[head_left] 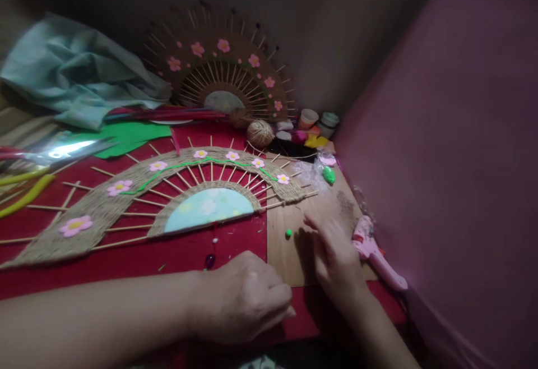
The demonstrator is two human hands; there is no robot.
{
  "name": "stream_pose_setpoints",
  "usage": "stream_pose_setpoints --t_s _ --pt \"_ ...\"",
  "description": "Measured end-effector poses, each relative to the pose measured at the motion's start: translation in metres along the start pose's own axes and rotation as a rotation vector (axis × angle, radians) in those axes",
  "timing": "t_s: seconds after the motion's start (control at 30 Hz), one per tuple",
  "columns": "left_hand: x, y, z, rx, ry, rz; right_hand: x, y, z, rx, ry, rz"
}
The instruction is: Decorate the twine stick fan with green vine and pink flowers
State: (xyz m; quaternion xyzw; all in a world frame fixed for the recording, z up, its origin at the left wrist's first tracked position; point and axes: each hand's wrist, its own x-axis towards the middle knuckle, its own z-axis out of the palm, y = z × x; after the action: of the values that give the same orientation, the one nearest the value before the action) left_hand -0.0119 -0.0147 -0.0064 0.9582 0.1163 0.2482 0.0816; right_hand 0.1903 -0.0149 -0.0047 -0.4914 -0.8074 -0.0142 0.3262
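Front fan [197, 215]: on table [134, 268], right end overlapping board [279, 257]. Rear fan [235, 60]: behind it. Twine ball [260, 133]: between the fans. Cloth [79, 72]: left of rear fan. Glue gun [376, 251]: board's right edge. Small ball [288, 233]: on board, between front fan and right hand [336, 251]. Left hand [247, 301]: before front fan.

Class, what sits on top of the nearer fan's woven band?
The woven band carries seven pink flowers and a green strand; what lies directly beneath them is hidden.
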Motion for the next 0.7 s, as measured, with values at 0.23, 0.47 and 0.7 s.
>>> stream_pose_setpoints --t_s 0.23,0.47,0.7 --pt "0.0 0.0 -0.001 -0.031 0.019 -0.014 -0.03 -0.011 -0.028 -0.126 -0.088 -0.165" --pt "0.002 -0.003 0.0 -0.068 0.035 -0.002 -0.027 -0.022 -0.046 -0.225 -0.022 -0.103" --pt "0.001 -0.003 -0.001 -0.073 0.016 0.003 -0.024 -0.011 -0.011 -0.299 -0.091 -0.127"
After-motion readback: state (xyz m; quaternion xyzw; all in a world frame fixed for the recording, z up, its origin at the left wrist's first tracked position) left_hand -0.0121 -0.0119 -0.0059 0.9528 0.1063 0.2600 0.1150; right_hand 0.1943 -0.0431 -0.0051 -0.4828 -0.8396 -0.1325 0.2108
